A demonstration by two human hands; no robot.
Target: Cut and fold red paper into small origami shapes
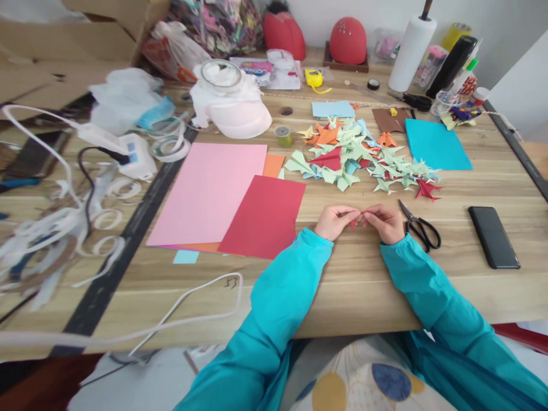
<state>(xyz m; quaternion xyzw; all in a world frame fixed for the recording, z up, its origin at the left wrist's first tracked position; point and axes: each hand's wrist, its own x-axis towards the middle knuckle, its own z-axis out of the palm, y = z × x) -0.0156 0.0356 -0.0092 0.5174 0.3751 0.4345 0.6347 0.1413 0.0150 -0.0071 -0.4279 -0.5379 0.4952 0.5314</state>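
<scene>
Small red paper piece (pixel 356 220) pinched between both hands

It is gripped low over the counter (pixel 363 274) by the left hand (pixel 336 221) and right hand (pixel 387 222), black scissors (pixel 420 226) lying just beside the right.

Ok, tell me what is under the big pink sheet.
An orange sheet pokes out from under the pink sheet at its far right corner and along its near edge. How much more paper lies beneath is covered.

Red paper piece (pixel 354 221), teal sleeves (pixel 282 285)
</scene>
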